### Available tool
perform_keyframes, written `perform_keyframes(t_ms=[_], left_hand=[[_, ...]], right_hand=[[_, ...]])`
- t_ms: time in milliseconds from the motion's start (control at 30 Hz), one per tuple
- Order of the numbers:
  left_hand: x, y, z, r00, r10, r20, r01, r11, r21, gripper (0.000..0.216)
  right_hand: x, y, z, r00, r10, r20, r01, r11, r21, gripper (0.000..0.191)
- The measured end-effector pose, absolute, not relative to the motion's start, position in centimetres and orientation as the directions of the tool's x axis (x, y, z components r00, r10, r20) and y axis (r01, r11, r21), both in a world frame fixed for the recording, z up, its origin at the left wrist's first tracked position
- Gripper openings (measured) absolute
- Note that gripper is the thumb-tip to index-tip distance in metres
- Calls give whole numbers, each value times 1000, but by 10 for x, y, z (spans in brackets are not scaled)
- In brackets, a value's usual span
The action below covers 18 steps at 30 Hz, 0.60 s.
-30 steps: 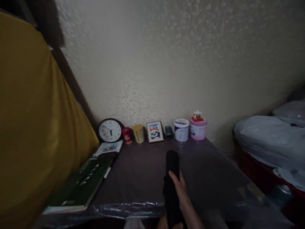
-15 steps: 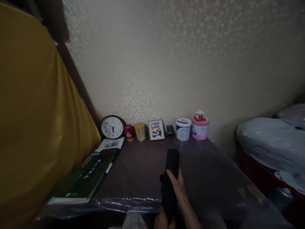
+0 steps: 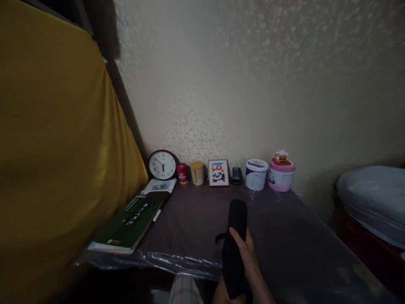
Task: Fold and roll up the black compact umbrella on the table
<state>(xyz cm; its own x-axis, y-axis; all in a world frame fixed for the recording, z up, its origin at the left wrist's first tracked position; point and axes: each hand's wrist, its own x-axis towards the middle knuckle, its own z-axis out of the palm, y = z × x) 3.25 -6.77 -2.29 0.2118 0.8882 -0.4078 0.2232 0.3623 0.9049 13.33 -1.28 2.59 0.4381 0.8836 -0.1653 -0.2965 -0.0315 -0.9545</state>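
Observation:
A black folded umbrella point(image 3: 236, 219) points away from me over a dark table point(image 3: 196, 215) covered with clear plastic. My right hand point(image 3: 248, 259) wraps around the umbrella's middle from the right, with the fingers on top. Only a little of my left hand point(image 3: 221, 297) shows at the bottom edge, closed around the umbrella's near end. A short strap sticks out from the umbrella's left side.
Along the wall stand a round clock point(image 3: 162, 164), a red tin point(image 3: 182, 173), a gold tin point(image 3: 197, 173), a framed panda picture point(image 3: 218, 172), a white tub point(image 3: 256, 174) and a pink tub point(image 3: 281, 175). A green book point(image 3: 129, 223) lies left. A yellow curtain point(image 3: 57, 147) hangs left; a plastic-covered bed point(image 3: 373, 198) stands right.
The view has swung left, so the table and its objects sit further right in the picture. Both hands keep their hold on the umbrella, which stays pointing at the wall.

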Motion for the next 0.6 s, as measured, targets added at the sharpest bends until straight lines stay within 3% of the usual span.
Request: perform_keyframes(t_ms=[133,233,300,433,500,600], left_hand=[[31,-65,-30,156,918,-365,520,237,821,76],[25,-67,-21,152,924,-352,580,205,788,80],[19,-70,-8,211,929,-302,441,186,878,85],[12,-75,9,571,774,-273,10,326,945,74],[14,-76,7,582,757,-297,-20,379,925,73],[21,-77,-5,419,823,-383,102,377,921,75]], right_hand=[[130,-12,27,475,863,-170,-277,-37,-960,68],[127,-13,25,454,868,-204,-327,-51,-944,69],[126,-14,23,437,867,-241,-374,-68,-925,67],[128,-17,18,435,838,-329,-417,-136,-899,62],[129,-19,19,429,844,-322,-400,-142,-906,61],[128,-21,24,416,880,-231,-342,-84,-936,59]])
